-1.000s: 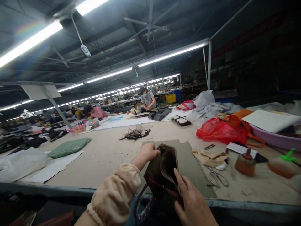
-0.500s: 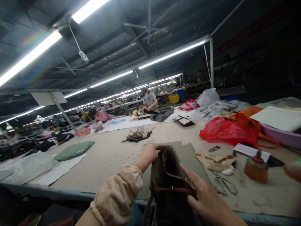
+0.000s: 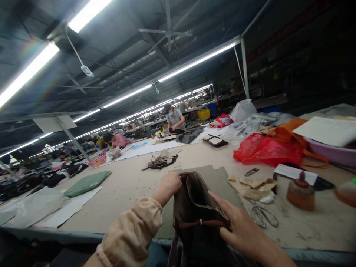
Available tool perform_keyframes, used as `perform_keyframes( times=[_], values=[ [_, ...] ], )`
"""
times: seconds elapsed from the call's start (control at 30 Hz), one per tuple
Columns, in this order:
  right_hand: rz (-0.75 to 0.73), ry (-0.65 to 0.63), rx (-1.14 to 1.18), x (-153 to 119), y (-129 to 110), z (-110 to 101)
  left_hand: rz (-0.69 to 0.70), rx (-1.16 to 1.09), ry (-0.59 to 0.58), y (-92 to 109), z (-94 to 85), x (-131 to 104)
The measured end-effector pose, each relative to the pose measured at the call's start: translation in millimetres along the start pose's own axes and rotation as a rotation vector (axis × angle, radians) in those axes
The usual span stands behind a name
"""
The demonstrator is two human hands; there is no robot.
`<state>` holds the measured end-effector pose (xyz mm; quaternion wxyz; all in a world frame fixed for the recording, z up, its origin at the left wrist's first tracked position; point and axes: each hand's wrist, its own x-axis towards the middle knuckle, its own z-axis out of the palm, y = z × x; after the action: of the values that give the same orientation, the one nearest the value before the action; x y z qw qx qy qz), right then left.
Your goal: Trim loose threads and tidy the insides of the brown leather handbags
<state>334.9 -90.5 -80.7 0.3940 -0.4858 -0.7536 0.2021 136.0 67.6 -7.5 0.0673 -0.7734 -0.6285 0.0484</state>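
A dark brown bag (image 3: 200, 207) stands upright at the table's front edge, its mouth open toward me and its inner compartment showing. My left hand (image 3: 170, 184) pinches the far left corner of the bag's rim, below a beige sleeve cover. On the other side, my right hand (image 3: 239, 226) grips the right rim, thumb near the opening and fingers along the outside wall. A reddish-brown strap with a small metal piece (image 3: 200, 221) crosses the near part of the opening. Under and behind the bag lies a grey-green sheet (image 3: 222, 178).
Right of the bag are scissors (image 3: 263, 215), tan cloth (image 3: 250, 186), a glue bottle (image 3: 300, 194) and a red plastic bag (image 3: 267, 150). Dark straps (image 3: 161, 161) lie beyond it. A green pouch (image 3: 87, 183) is at left. A person (image 3: 175, 119) works across the table.
The view has shifted slightly. Both hands keep their hold on the bag, and my left hand's fingers look more curled at the rim.
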Motion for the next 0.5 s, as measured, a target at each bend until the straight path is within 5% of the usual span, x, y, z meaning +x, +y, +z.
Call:
perform_keyframes(
  times=[0.23, 0.5],
  values=[
    [-0.004, 0.076, 0.058, 4.4, 9.8, -2.2, -0.001, -0.073, -0.038, -14.5, -7.2, -4.8],
    [0.007, 0.008, 0.058, 43.8, 38.5, -27.2, -0.006, -0.317, -0.293, -52.0, -10.3, -30.8]
  ],
)
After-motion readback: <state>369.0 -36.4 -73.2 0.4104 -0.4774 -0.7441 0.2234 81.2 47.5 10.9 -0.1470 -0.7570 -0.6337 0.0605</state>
